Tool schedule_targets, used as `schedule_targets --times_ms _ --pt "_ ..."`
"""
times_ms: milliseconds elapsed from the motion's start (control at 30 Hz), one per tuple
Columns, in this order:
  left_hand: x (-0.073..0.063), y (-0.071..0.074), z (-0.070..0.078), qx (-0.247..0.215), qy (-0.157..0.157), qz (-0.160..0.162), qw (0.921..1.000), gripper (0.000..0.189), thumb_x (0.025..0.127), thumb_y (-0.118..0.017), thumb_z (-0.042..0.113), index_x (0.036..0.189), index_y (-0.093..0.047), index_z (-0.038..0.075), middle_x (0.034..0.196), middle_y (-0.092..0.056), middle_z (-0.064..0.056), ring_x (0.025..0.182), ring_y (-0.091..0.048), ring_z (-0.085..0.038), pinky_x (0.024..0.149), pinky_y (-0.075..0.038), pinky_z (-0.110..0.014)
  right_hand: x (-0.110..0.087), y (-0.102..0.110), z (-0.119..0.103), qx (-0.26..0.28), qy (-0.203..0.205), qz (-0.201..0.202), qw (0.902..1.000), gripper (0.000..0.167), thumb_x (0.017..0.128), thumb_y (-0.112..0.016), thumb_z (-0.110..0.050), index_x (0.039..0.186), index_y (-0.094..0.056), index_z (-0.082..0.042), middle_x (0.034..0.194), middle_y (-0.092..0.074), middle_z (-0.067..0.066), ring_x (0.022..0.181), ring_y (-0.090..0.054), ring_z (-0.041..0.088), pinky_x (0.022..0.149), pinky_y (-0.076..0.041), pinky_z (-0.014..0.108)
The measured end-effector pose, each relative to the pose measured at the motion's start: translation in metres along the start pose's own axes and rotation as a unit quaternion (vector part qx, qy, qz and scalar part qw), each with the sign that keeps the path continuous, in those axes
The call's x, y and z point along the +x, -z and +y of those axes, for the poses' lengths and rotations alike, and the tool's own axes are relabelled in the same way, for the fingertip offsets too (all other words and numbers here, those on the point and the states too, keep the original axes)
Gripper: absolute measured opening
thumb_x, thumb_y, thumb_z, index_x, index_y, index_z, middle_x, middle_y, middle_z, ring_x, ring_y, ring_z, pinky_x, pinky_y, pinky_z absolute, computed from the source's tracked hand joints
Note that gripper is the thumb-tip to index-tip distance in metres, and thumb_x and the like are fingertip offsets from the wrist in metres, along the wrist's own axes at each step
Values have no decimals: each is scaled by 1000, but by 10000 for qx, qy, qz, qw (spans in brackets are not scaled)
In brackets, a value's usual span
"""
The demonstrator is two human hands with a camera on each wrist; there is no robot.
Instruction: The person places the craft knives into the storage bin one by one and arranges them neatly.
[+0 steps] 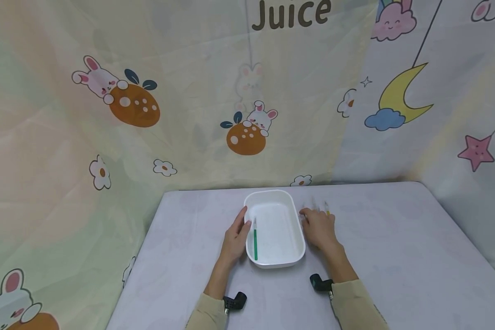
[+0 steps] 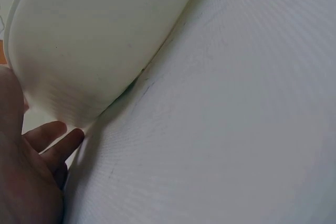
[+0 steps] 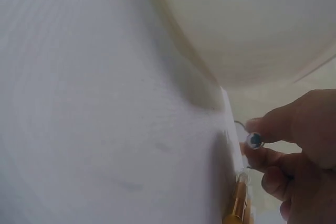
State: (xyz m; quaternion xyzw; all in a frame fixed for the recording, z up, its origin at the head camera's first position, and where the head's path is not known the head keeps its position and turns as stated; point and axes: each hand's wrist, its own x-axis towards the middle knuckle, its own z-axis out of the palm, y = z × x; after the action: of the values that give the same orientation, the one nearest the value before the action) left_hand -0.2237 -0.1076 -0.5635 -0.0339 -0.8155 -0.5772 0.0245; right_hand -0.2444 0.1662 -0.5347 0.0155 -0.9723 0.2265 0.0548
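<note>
Beyond tray (image 1: 278, 233) and table (image 1: 404, 256), printed backdrop (image 1: 189, 101)

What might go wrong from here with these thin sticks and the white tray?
The slim item with a round bluish end, pinched in the right hand, might slip, being so narrow. A slim yellow-orange stick close to that hand might get bumped and roll. The slim green pen-like stick lying loose in the white rounded rectangular tray might slide if the left hand, at the tray's edge, tips it.
</note>
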Motion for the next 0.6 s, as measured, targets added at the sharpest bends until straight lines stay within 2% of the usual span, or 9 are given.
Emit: schedule_targets --times_ms 67,267,600 --pt "0 0 0 -1 17 9 10000 52 108 -52 47 158 -38 46 166 -39 12 154 -38 -17 126 -33 -47 1 0 0 23 29 160 9999 31 101 -62 -13 131 -69 -8 111 -76 18 102 -67 40 91 -41 62" --pt "0 0 -1 -27 -4 20 10000 52 107 -52 47 157 -39 46 165 -39 12 154 -39 -18 126 -33 -47 0 3 -2 242 107 600 9978 31 100 -65 -12 131 -68 -6 103 -75 16 95 -66 37 85 -42 58" --pt "0 0 -2 -69 -54 17 10000 51 107 -52 49 157 -39 47 164 -41 11 152 -42 -18 125 -35 -47 0 8 -8 680 -21 737 9950 36 100 -64 -10 135 -65 -6 102 -71 15 95 -62 34 91 -39 60"
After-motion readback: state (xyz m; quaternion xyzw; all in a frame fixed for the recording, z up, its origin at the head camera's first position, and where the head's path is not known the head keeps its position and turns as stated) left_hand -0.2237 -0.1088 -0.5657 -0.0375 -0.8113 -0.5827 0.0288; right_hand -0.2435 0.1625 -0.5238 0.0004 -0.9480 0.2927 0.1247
